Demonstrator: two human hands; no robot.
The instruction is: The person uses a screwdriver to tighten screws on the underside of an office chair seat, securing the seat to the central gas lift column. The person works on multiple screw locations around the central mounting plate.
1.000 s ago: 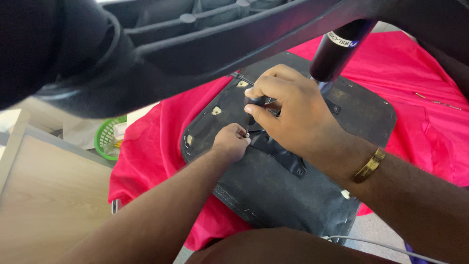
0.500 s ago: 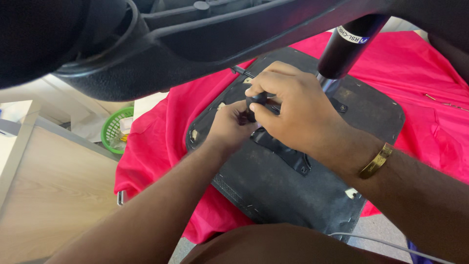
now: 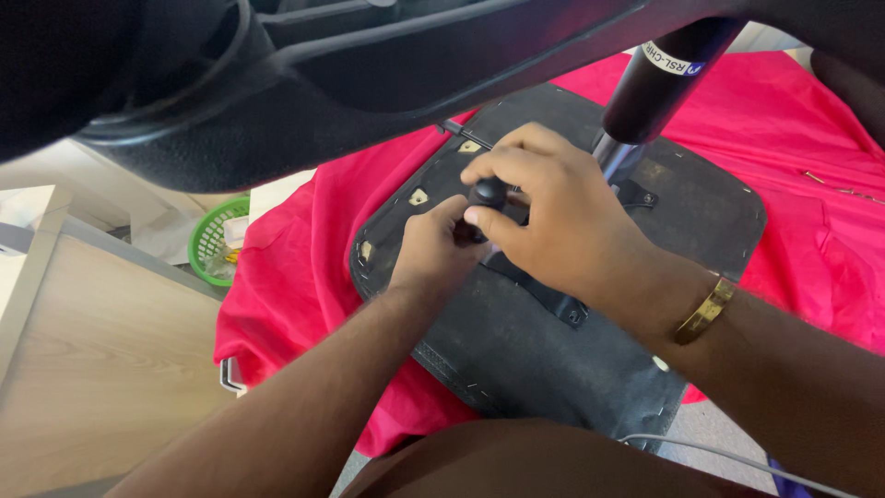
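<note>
Gripping a knob on an upturned seat

A black knob point(image 3: 487, 194) is pinched in the right hand point(image 3: 553, 217), its grip closed on it, at the middle of the seat base point(image 3: 553, 360). The left hand point(image 3: 433, 249) is curled shut just beside it, apparently steadying the bracket point(image 3: 544, 293). A red cloth point(image 3: 295, 277) is spread beneath, likely as padding.

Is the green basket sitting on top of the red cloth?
No, the green basket sits off the red cloth, beyond its left edge, beside the wooden surface.
</note>
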